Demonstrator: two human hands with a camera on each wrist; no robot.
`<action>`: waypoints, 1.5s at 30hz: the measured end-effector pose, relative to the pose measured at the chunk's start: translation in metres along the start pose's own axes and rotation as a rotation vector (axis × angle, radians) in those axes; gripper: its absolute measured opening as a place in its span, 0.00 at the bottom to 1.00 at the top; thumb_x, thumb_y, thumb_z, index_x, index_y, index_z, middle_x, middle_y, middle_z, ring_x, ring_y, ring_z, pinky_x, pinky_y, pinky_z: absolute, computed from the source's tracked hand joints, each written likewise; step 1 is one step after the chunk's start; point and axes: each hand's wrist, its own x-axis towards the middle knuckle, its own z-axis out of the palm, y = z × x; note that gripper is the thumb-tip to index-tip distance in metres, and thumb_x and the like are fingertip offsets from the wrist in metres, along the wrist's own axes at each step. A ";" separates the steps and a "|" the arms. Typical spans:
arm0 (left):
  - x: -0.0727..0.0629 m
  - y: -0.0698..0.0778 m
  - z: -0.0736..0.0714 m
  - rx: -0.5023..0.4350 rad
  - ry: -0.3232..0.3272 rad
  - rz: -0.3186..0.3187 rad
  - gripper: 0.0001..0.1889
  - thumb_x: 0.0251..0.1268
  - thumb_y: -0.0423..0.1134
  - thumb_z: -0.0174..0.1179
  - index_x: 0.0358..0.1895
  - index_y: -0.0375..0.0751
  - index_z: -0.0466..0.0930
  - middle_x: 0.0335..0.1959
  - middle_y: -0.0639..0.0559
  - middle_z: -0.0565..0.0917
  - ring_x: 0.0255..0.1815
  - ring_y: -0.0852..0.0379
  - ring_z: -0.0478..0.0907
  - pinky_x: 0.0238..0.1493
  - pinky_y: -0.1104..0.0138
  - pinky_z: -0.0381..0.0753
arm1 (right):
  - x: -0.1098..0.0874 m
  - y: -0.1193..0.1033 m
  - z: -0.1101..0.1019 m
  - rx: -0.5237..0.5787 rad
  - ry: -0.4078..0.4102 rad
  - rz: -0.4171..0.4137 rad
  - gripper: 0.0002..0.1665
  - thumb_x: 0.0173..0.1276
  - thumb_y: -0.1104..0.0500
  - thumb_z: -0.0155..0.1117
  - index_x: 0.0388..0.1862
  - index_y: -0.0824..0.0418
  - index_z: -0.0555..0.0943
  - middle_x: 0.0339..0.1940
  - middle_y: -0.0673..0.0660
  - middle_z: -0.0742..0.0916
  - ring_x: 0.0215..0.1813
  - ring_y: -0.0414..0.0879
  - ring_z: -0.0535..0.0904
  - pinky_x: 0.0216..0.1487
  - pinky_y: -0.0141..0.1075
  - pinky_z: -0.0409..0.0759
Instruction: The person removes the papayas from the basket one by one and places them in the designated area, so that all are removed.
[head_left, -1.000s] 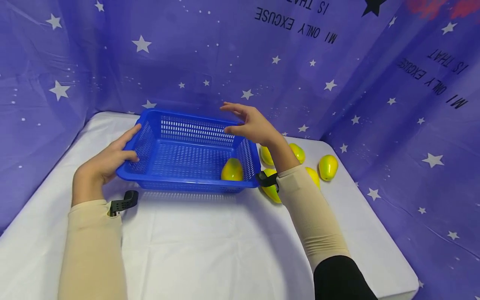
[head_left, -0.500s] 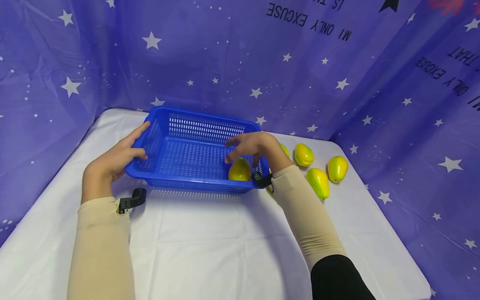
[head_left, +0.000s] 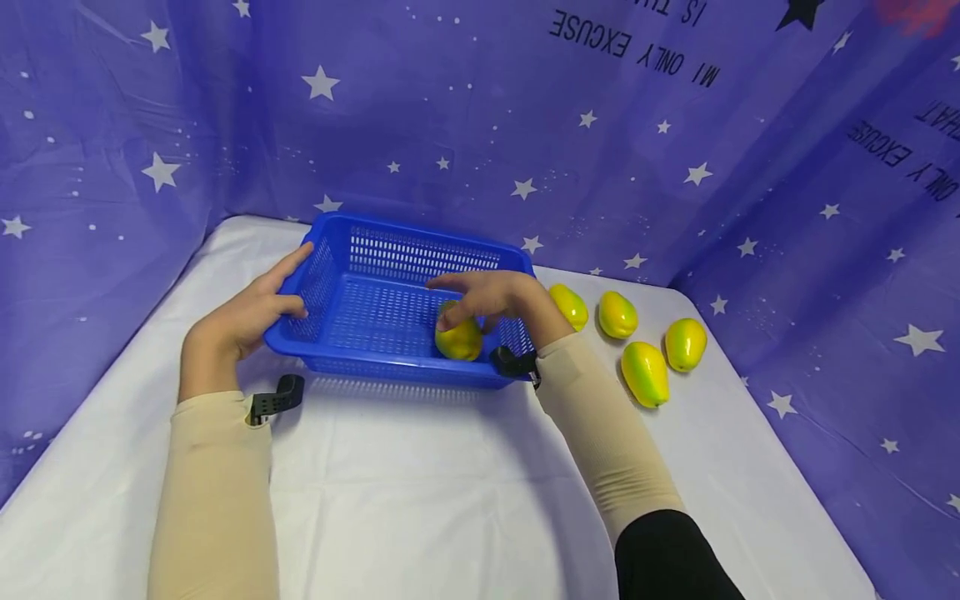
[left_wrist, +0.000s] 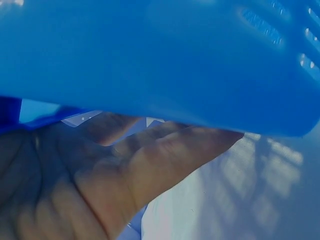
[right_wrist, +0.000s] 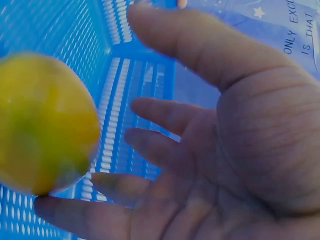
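My left hand (head_left: pixel 243 312) holds the left rim of a blue plastic basket (head_left: pixel 405 364), its thumb over the rim. In the left wrist view that hand (left_wrist: pixel 130 170) lies beneath the rim, which hides part of the fingers. A yellow-green mango (head_left: pixel 462 342) is inside the basket near the right end. Reaching over the right side, my right hand (head_left: pixel 491 296) has its fingers spread by this mango. The right wrist view shows the mango (right_wrist: pixel 47 122) just off the parted fingers of the hand (right_wrist: pixel 200 150), one fingertip at its lower edge; contact is hard to tell.
Several more mangoes (head_left: pixel 645 375) lie on the white tablecloth (head_left: pixel 405 492) to the right of the basket. A purple curtain with stars (head_left: pixel 465 108) hangs behind and along the right side. A black wrist camera (head_left: pixel 277 400) sits on each sleeve.
My right hand has come down from above the basket to the mango inside. That mango has shifted slightly left and turned. The left hand keeps its hold; the head view has shifted a little.
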 end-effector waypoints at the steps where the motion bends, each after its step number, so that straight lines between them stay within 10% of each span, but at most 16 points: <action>1: 0.000 0.000 0.000 -0.003 0.000 0.000 0.51 0.58 0.23 0.44 0.76 0.76 0.34 0.77 0.39 0.32 0.59 0.33 0.63 0.44 0.55 0.83 | 0.004 -0.001 0.000 -0.001 0.005 -0.012 0.47 0.58 0.52 0.72 0.74 0.35 0.62 0.77 0.51 0.57 0.71 0.57 0.61 0.55 0.58 0.76; 20: 0.004 -0.007 0.007 -0.001 0.028 -0.007 0.51 0.55 0.24 0.46 0.77 0.75 0.40 0.78 0.49 0.32 0.68 0.38 0.49 0.55 0.55 0.72 | 0.052 -0.019 -0.001 -0.017 -0.073 -0.200 0.49 0.56 0.51 0.75 0.74 0.36 0.63 0.78 0.46 0.58 0.74 0.53 0.58 0.60 0.58 0.72; 32: -0.001 -0.002 -0.002 -0.011 0.046 -0.021 0.51 0.56 0.24 0.46 0.76 0.77 0.41 0.78 0.50 0.34 0.70 0.40 0.49 0.61 0.48 0.68 | 0.064 -0.016 -0.010 0.024 -0.286 -0.603 0.48 0.60 0.60 0.71 0.77 0.49 0.61 0.76 0.43 0.63 0.77 0.44 0.52 0.74 0.43 0.53; 45: -0.004 -0.003 -0.001 0.004 0.027 -0.019 0.51 0.56 0.24 0.46 0.76 0.78 0.40 0.78 0.48 0.35 0.68 0.36 0.53 0.53 0.54 0.75 | 0.066 -0.009 -0.005 0.028 -0.343 -0.593 0.43 0.63 0.64 0.66 0.76 0.54 0.62 0.76 0.48 0.63 0.77 0.50 0.53 0.71 0.43 0.61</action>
